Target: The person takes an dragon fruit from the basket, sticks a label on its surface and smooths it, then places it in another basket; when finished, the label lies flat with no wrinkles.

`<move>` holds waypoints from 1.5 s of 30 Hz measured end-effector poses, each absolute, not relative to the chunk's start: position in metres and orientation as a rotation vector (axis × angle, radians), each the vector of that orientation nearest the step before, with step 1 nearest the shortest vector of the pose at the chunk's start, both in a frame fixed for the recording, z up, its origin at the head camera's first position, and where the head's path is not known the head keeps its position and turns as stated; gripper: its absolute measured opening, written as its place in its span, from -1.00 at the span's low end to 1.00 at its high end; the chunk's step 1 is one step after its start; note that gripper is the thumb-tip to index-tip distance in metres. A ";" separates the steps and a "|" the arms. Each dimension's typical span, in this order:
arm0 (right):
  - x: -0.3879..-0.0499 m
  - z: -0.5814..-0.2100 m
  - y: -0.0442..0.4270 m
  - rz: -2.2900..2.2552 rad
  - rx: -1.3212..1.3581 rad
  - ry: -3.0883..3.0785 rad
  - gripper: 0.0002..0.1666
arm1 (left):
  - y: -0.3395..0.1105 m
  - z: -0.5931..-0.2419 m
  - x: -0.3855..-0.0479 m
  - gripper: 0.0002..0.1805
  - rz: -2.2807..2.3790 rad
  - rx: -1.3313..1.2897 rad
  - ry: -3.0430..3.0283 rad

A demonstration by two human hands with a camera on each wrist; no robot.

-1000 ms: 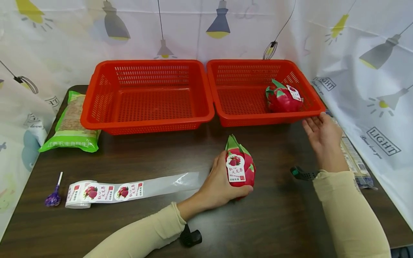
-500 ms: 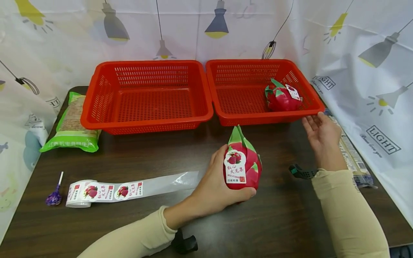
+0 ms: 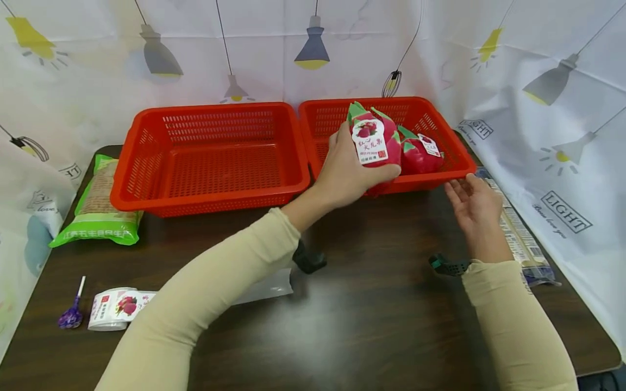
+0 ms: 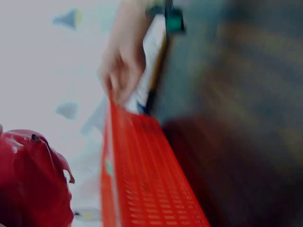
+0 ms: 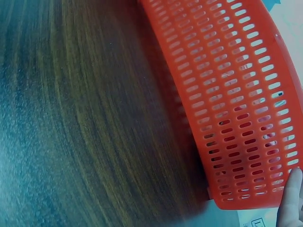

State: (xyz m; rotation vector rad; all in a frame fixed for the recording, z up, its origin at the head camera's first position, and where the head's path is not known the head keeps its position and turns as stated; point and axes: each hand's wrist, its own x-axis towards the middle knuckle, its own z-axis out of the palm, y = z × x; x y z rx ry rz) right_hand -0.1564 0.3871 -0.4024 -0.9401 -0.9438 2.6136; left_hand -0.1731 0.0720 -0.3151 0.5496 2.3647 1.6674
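Note:
My left hand (image 3: 344,168) grips a red dragon fruit (image 3: 391,144) with green leaf tips and a white printed label facing up. It holds the fruit over the front of the right red basket (image 3: 452,176). In the left wrist view the held dragon fruit (image 4: 33,182) shows at the lower left, blurred. Inside that basket lies another labelled dragon fruit (image 3: 419,159), partly hidden behind the held one. My right hand (image 3: 476,209) holds the basket's front right corner at the rim. One fingertip (image 5: 294,182) shows against the perforated wall in the right wrist view.
A second red basket (image 3: 210,203) stands to the left. Further left lie a green-edged food bag (image 3: 100,203), a purple lollipop (image 3: 70,316) and a label roll (image 3: 110,309), its strip partly under my left sleeve. Another package (image 3: 518,233) lies beyond my right arm.
My left hand has lifted the dragon fruit from the table's middle and carried it forward to the right basket. My right hand has stayed at the basket's corner. The head view has shifted slightly.

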 end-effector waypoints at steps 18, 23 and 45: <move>-0.158 -0.420 0.330 2.601 -0.837 -1.074 -0.34 | 0.100 -0.377 -0.251 0.22 1.304 0.022 2.497; -0.160 -0.417 0.326 2.596 -0.820 -1.105 -0.32 | 0.100 -0.376 -0.254 0.27 1.255 0.039 2.483; -0.155 -0.437 0.315 2.678 -0.668 -1.270 -0.83 | 0.089 -0.385 -0.262 0.22 1.188 0.171 2.404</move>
